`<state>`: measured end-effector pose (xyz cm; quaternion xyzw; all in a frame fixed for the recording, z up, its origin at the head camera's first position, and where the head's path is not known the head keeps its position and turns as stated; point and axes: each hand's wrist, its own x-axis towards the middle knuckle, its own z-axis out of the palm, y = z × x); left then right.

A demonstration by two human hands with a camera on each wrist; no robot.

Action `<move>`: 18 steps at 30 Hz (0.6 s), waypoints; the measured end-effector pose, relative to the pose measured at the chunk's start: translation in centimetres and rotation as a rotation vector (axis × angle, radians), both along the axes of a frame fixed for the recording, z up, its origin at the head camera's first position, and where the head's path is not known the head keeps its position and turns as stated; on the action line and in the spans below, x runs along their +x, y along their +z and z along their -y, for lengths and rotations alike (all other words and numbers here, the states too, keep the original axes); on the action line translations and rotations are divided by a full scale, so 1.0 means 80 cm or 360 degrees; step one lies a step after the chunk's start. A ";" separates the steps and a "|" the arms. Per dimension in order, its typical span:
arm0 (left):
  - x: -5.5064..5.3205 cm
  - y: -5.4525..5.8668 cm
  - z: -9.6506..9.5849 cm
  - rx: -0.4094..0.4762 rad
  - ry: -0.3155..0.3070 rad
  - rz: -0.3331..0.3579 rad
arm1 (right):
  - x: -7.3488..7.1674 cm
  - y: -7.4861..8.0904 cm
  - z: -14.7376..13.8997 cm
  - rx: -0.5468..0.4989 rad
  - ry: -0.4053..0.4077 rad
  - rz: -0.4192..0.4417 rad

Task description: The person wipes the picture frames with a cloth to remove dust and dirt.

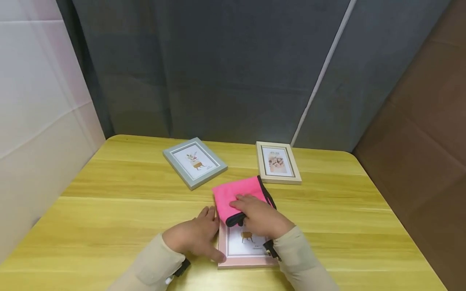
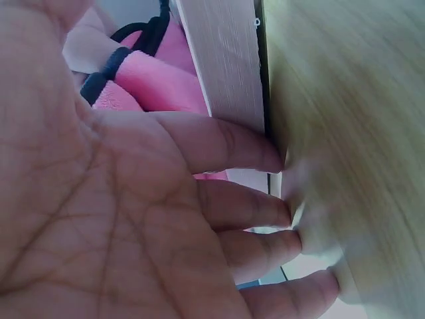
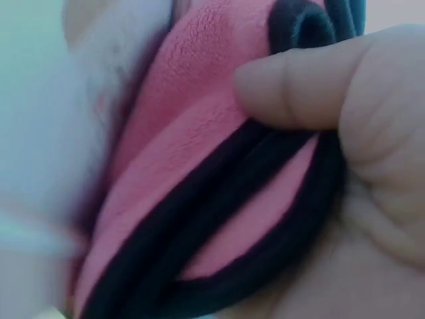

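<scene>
A pink picture frame (image 1: pixel 223 250) with a white mat and a small printed drawing lies on the table in front of me. My left hand (image 1: pixel 196 234) is against its left side, fingers extended; the left wrist view shows those fingers (image 2: pixel 226 143) along the frame's edge, touching the tabletop. Over the frame's upper part, my right hand (image 1: pixel 263 218) holds a folded pink cloth (image 1: pixel 233 194) with black edging. In the right wrist view the thumb (image 3: pixel 285 90) presses on the cloth's folded layers. The cloth and right hand hide much of the frame's upper part.
A grey-blue picture frame (image 1: pixel 194 184) lies face up at the back, left of centre. Right of it lies a cream picture frame (image 1: pixel 278 179), also face up. Beyond the wooden table (image 1: pixel 109 210) hangs a dark grey curtain (image 1: pixel 233 72).
</scene>
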<state>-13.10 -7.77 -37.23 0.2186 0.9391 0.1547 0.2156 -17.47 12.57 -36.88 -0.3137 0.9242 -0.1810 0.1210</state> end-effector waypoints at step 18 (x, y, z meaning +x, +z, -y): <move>0.002 0.002 0.006 -0.0053 0.0010 0.0002 | 0.006 0.004 0.002 0.0046 -0.0019 0.0113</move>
